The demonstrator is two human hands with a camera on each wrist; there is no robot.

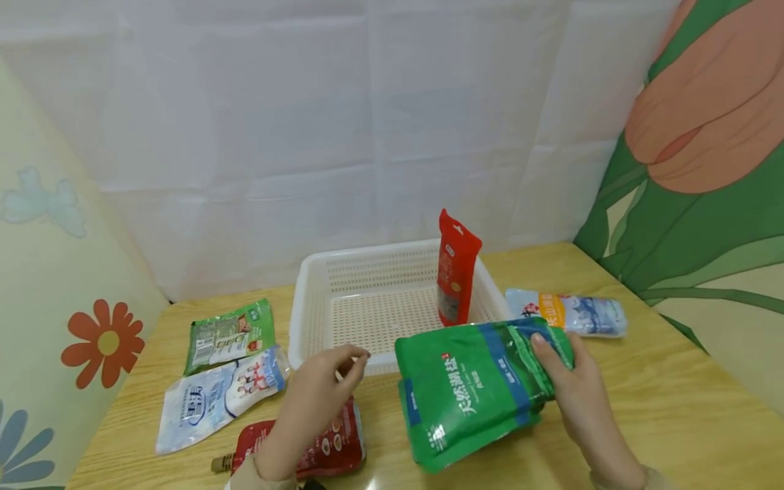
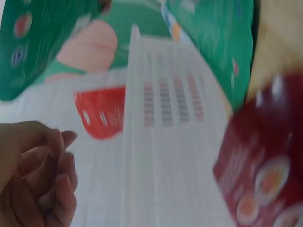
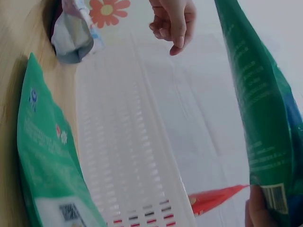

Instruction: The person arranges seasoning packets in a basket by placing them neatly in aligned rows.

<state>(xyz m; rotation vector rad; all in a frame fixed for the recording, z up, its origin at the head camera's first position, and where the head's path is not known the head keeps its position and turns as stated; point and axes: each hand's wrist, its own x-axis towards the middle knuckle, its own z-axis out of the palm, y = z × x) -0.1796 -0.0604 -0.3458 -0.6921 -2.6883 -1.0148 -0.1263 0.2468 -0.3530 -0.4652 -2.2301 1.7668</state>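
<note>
My right hand grips a green bag with white lettering by its right end, thumb on top. A second green bag stands lower, largely behind the held one in the head view. Holding nothing, my left hand hovers before the near rim of a white plastic basket, its fingers loosely bent. Upright inside the basket's right side is a red bag. Beneath my left forearm lies a dark red spouted pouch, partly covered by it. The left wrist view is blurred.
Left of the basket lie a green packet and a white-and-blue bag, close together. A light blue bag with an orange patch lies to the right. A white sheet hangs behind the wooden table.
</note>
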